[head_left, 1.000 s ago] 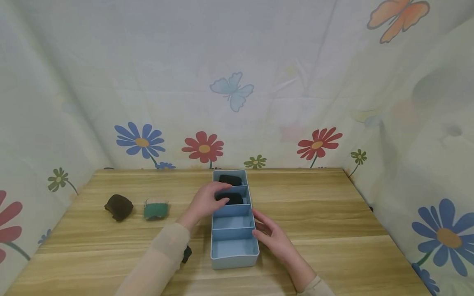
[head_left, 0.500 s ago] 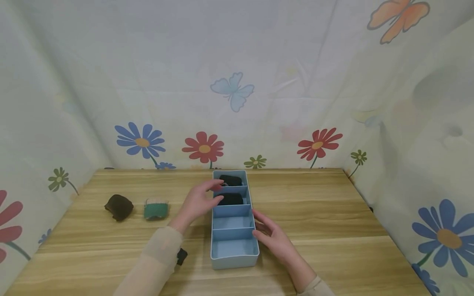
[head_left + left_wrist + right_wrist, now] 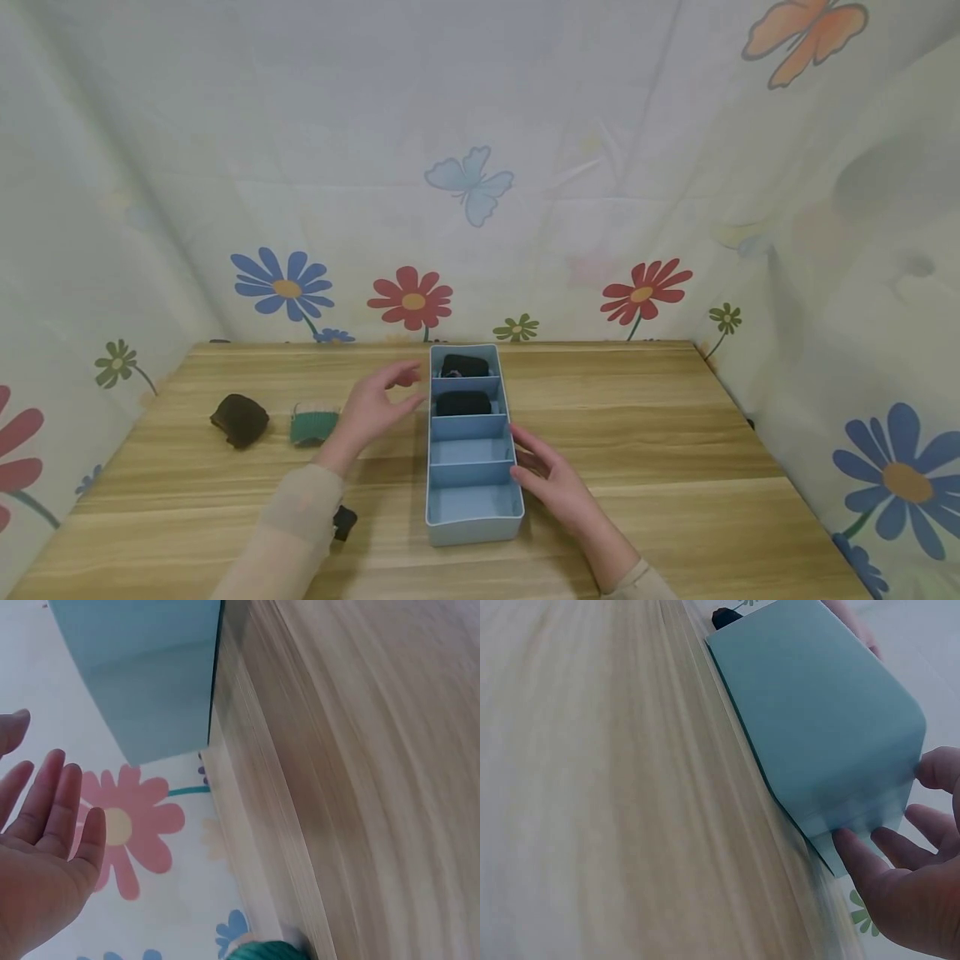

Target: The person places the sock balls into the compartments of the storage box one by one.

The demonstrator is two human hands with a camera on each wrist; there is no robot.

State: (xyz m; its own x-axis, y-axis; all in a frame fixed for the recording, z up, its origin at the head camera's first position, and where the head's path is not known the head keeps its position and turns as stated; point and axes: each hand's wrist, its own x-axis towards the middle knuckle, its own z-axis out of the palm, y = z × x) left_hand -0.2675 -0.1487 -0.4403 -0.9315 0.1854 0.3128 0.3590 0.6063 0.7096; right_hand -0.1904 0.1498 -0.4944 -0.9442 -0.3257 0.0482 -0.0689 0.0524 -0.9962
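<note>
1. Light-blue plastic four-compartment box (image 3: 474,532) is seemingly steadied on wood-grained bench (image 3: 637,433) by loosely extended right hand (image 3: 557,485).
2. Unladen, relaxed left hand (image 3: 369,408) is held alongside.
3. Black rounded bundles (image 3: 463,404), perhaps fabric, are partitioned apart.

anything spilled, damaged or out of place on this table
Nothing stands out. The blue rectangular box sits upright with no visible damage, a black rounded bundle and a black oblong bundle apart inside it. The brown fabric bundle and green ribbed bundle lie separately on the wood-grain table; no spill shows.
</note>
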